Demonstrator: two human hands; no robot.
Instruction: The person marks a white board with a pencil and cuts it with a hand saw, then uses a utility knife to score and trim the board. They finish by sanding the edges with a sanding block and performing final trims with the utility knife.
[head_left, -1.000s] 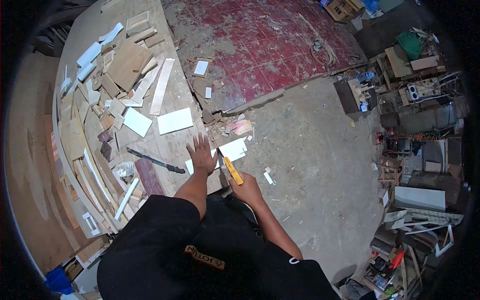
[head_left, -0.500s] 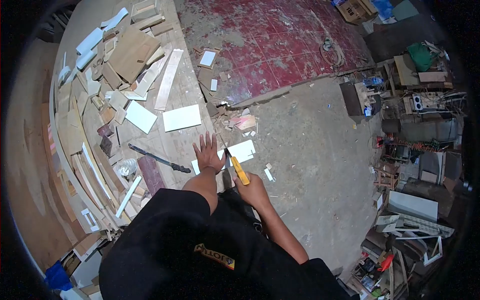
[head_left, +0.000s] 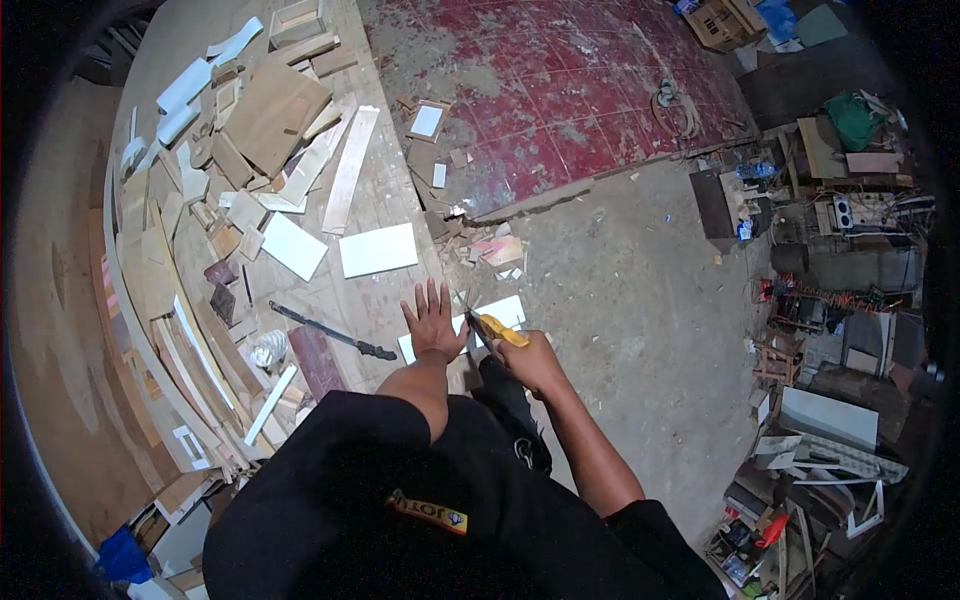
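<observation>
Fingers spread, my left hand [head_left: 434,325] lies flat on a long white board [head_left: 508,310] at the table's edge. My right hand [head_left: 532,362] is closed around the yellow handle of a handsaw [head_left: 500,330]. The saw's dark blade points up and left over the board, just right of my left hand, and shows only in part. The board's right end sticks out over the concrete floor. To the left of my hands lies a long thin black tool [head_left: 335,331] on the tabletop.
Two white panels [head_left: 378,250] [head_left: 294,247] lie beyond my left hand on the wooden table [head_left: 390,150]. Wood offcuts [head_left: 275,115] pile up at the far left. Scraps lie by the raised red tiled floor [head_left: 560,90]. Clutter [head_left: 835,415] lines the right side.
My right hand has moved up and right with the saw, and the handle now lies flatter. My left hand stays on the board. The whole view has shifted slightly.
</observation>
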